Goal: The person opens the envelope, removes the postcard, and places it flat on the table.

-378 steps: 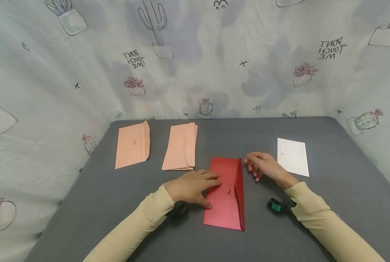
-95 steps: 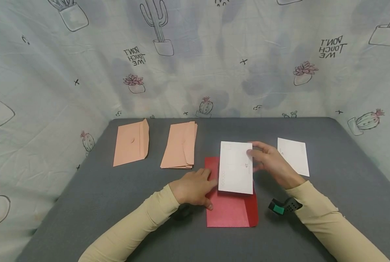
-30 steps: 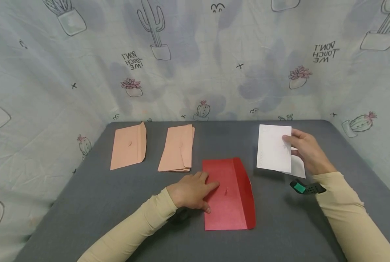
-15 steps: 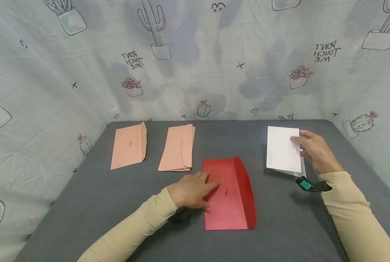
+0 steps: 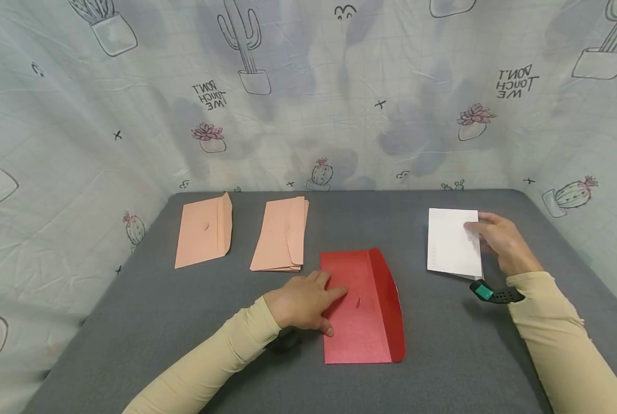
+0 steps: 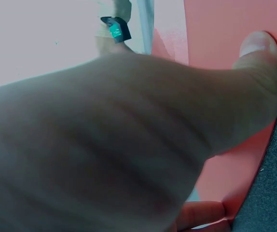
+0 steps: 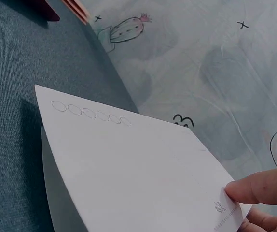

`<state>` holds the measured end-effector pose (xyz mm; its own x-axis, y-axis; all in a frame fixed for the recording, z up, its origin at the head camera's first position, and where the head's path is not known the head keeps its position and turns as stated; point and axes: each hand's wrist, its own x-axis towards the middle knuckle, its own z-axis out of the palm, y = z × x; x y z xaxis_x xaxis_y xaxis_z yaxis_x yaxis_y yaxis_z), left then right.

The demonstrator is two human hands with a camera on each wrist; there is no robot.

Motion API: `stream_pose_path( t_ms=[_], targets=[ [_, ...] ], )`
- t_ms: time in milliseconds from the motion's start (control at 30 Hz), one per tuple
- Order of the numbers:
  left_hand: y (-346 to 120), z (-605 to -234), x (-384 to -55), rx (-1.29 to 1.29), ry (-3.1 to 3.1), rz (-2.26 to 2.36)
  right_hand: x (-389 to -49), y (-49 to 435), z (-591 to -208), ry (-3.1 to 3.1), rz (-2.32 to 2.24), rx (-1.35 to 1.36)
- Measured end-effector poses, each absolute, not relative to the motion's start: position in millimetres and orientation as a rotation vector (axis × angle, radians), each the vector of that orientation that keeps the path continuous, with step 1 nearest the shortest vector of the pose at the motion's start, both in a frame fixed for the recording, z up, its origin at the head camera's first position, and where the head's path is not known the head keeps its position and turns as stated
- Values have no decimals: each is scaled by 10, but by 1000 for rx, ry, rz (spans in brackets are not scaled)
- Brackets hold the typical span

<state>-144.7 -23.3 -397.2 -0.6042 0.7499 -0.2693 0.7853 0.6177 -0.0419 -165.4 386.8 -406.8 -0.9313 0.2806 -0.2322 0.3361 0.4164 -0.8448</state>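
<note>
My left hand [image 5: 303,302] rests on the left side of a red envelope [image 5: 360,313], its flap [image 5: 388,310] spread out to the right. In the left wrist view the thumb [image 6: 258,58] lies on the envelope near its edge. At the back right my right hand [image 5: 505,244] pinches the right edge of a white postcard [image 5: 450,241] between thumb and fingers. The right wrist view shows a row of printed circles on the postcard [image 7: 143,164]. It is tilted over a second white card [image 7: 49,183], which is mostly hidden beneath it.
A pink envelope [image 5: 199,236] lies at the back left of the grey table [image 5: 215,322]. Beside it is a small stack of pink envelopes [image 5: 279,236]. A cactus-print cloth [image 5: 308,103] hangs behind and at both sides.
Earlier the red envelope's flap was folded up and my right hand was empty. Later it held the postcard above the envelope; since then it has carried it right and lowered it over the other card.
</note>
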Motion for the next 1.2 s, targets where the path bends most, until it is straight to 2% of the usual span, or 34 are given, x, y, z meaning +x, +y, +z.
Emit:
stream_pose_path(
  t_ms=[833, 1200],
  targets=[
    [-236, -3979, -1445, 1254, 2611, -229, -1668, 3892, -4215, 2736, -1482, 571],
    [-236, -3981, -1445, 1266, 2616, -236, -1669, 3863, -4238, 2919, -1247, 569]
  ],
)
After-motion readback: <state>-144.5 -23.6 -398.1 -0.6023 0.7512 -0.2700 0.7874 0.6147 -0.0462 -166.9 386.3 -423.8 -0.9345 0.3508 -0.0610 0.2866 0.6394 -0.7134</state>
